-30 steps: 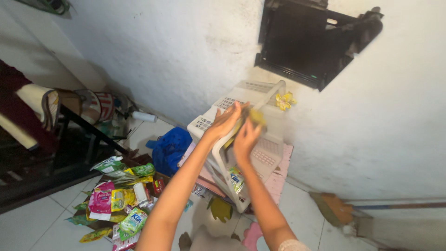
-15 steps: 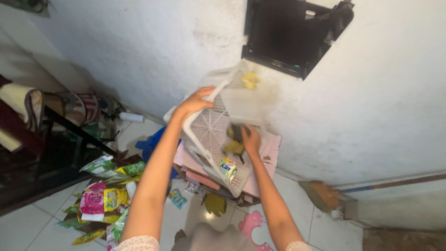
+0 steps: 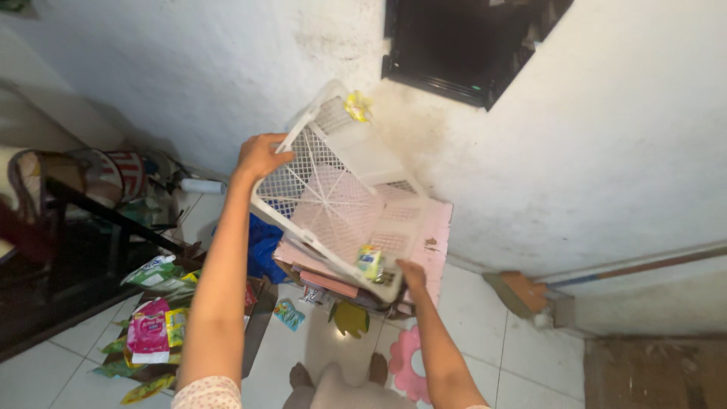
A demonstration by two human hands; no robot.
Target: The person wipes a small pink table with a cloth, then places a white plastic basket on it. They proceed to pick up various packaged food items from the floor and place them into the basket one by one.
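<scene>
Since a second ago the white plastic basket [image 3: 344,201] has swung up off the pink box [image 3: 435,235] and now tilts open-side toward the person. The left hand [image 3: 261,155] has its fingers clamped on the upper rim; the right hand [image 3: 413,274] grips the lower corner beside a small sachet [image 3: 369,261]. The tipping step looks under way; next calls for a steady hold on both rims.

Black wall box [image 3: 462,42] cut off at top; contents perhaps unreadable.
</scene>
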